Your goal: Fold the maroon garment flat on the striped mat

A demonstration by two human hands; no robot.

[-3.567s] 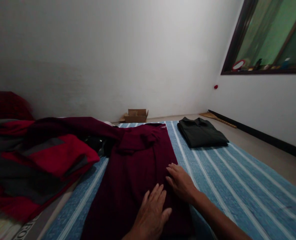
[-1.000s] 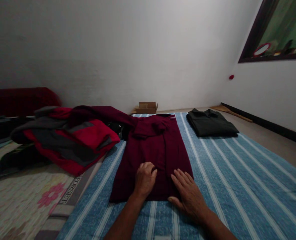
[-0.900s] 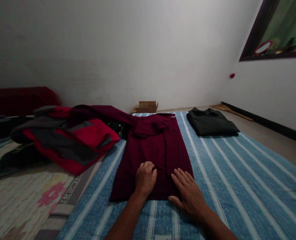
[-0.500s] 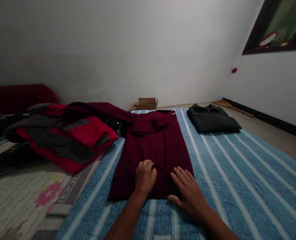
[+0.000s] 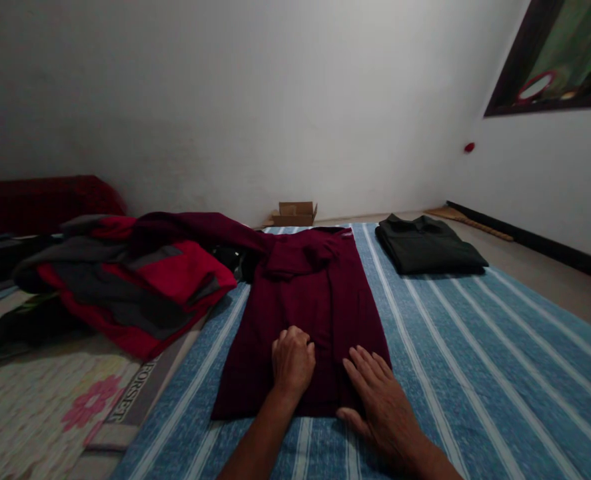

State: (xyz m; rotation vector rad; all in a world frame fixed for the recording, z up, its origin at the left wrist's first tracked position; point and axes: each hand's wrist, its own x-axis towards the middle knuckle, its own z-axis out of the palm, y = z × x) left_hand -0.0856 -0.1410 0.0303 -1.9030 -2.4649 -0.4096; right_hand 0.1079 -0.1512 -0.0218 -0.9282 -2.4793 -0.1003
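Note:
A maroon long-sleeved top (image 5: 300,307) lies spread on the bed, its right side folded inward along a straight crease. One sleeve stretches away to the left; the other lies bent across the upper part. My left hand (image 5: 294,363) rests on the lower middle of the top with its fingers curled under. Its fingertips are hidden, so whether they pinch any cloth does not show. My right hand (image 5: 380,400) lies flat at the lower right corner, fingers stretched out over the folded edge and thumb near the hem.
A dark folded garment (image 5: 428,245) sits at the right rear of the blue striped sheet (image 5: 455,347). Left of the top, a red and grey jacket (image 5: 140,287) is heaped partly over a flowered mat (image 5: 35,407). A cardboard box (image 5: 295,213) stands by the wall.
The camera view has tilted slightly, so everything sits a little lower in the picture. Both hands keep nearly the same places on the top, which looks unchanged.

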